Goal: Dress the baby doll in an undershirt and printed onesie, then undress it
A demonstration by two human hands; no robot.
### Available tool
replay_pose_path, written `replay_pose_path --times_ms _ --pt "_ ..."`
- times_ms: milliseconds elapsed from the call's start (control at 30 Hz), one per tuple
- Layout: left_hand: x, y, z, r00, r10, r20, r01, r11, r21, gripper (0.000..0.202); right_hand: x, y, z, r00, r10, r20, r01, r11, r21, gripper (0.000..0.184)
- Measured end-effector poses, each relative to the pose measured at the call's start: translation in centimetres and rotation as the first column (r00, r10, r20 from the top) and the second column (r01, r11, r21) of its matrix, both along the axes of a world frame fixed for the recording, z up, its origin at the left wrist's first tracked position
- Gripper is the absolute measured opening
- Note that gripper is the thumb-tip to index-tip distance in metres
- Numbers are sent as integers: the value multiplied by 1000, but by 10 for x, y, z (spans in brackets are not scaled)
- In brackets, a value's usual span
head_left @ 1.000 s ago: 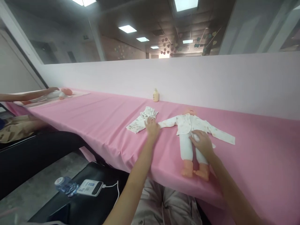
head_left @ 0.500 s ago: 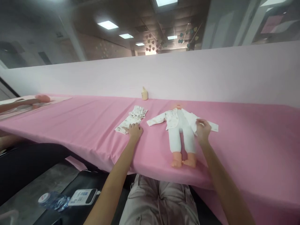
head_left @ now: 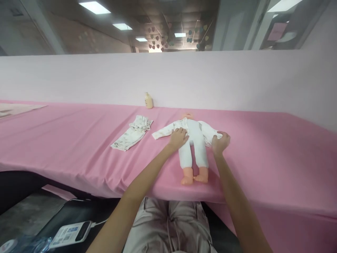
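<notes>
Hands well apart, the person works over the doll (head_left: 195, 131): the left hand (head_left: 179, 138) lies palm down on the open front of a thin, printed white jacket (head_left: 181, 123), thumb spread from the fingers, while the right hand (head_left: 221, 141) has its fingers closed around the jacket's other sleeve, bunched into soft folds. Nearest, below the doll's feet, are creased cloth trousers (head_left: 168, 225); left of them, a clear plastic bottle (head_left: 39, 243), partly cut off, and a flat, smooth white device (head_left: 70, 233) with a cable sit on a black seat (head_left: 97, 207). The doll lies on its back on a wrinkled pink cloth (head_left: 263, 158), its rounded, flesh-coloured feet toward the person, its legs and trunk plump and white. Left of the doll rests a folded, printed white garment (head_left: 133, 133), gathered at its far end. Beyond the doll, farther left, stands a pale yellow bottle (head_left: 149, 100) before a smooth white wall (head_left: 210, 80), topped by glass (head_left: 184, 24).
</notes>
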State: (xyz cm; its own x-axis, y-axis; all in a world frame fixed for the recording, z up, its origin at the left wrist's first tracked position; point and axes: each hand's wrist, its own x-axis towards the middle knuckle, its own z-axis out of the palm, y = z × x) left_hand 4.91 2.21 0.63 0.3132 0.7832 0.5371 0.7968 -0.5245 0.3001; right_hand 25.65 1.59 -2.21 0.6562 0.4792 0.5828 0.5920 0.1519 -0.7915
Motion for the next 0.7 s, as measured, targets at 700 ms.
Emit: replay_pose_path --times_ms 700 --pt "-296 -53 -5 849 452 -272 -523 790 -320 25 -44 -31 11 891 339 302 -312 940 -135 19"
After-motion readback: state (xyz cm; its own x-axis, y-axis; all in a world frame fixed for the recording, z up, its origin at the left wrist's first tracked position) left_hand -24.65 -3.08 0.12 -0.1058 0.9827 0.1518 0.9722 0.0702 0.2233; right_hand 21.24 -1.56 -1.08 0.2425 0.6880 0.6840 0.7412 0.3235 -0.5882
